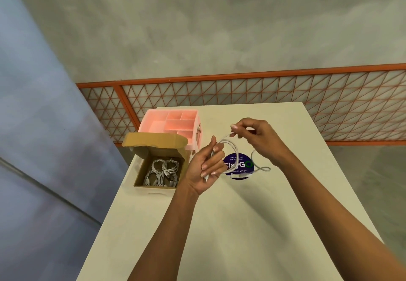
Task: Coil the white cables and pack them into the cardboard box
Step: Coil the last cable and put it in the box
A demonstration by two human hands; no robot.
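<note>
Two hands [205, 166] [257, 135] holding cable [234, 148] (looped), box [140, 173]

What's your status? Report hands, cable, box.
Left hand grips white cable, right hand pinches its loop. Cardboard box open, coiled cables inside. Nothing blocks it.

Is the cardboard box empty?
No, several coiled white cables lie inside the open cardboard box.

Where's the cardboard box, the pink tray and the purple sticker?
cardboard box [153, 143], head view, on its open lid flap.
pink tray [179, 124], head view, on a bare middle compartment.
purple sticker [241, 164], head view, on its white lettering.
</note>
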